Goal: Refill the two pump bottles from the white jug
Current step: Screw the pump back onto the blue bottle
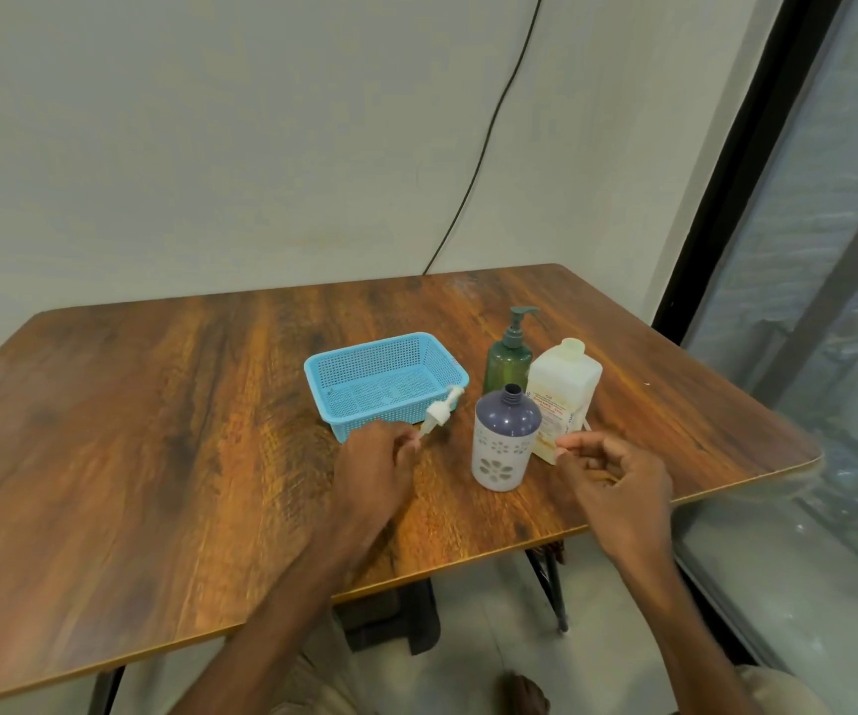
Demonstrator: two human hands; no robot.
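Note:
A purple-and-white pump bottle [505, 446] stands upright on the table with its neck uncovered. Its white pump head [440, 412] is pinched in the fingers of my left hand [373, 472], just left of the bottle and in front of the blue basket. Behind it stands a green pump bottle [508, 361] with its dark pump in place. The white jug [566, 387] stands upright to the right, touching neither hand. My right hand [618, 482] hovers by the jug's lower front corner with fingers loosely curled and apart, holding nothing.
A blue perforated plastic basket [447, 363] sits behind my left hand. The wooden table [158, 430] ends close to the right of the jug, beside a glass window wall [829, 301]. A black cable [473, 172] hangs down the wall behind.

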